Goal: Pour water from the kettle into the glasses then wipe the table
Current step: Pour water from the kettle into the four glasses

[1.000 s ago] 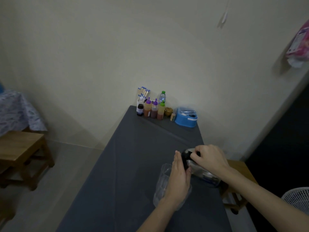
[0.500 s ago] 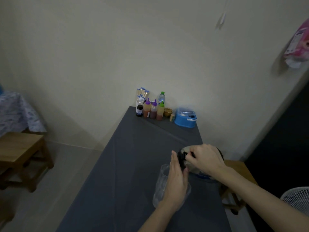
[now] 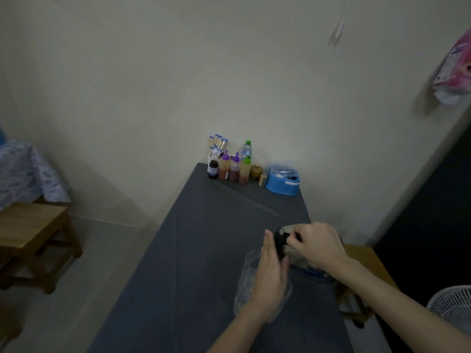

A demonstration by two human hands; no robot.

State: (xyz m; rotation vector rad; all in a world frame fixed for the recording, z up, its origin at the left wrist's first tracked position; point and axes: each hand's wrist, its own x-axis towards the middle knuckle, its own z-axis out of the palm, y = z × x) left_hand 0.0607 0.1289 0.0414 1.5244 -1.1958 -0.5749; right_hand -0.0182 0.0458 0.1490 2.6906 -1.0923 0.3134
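A metal kettle [image 3: 295, 258] with a black lid is tipped to the left over a clear glass [image 3: 248, 278] on the grey table [image 3: 198, 250]. My right hand [image 3: 318, 247] grips the kettle's black handle from above. The palm of my left hand [image 3: 271, 273] lies flat against the glass's right side, fingers straight, and its fingertips reach up beside the kettle's lid. Both hands hide most of the kettle and the right part of the glass. No water stream can be made out.
At the table's far end stand several sauce bottles [image 3: 233, 169], a water bottle [image 3: 246, 150], a cup of sticks [image 3: 216, 146] and a blue box [image 3: 283, 180]. A wooden stool [image 3: 35, 238] is on the left, another wooden stool [image 3: 367, 263] and a white fan [image 3: 453, 307] on the right.
My right hand has tilted the kettle further toward the glass and shifted it slightly left. My left hand has stayed against the glass.
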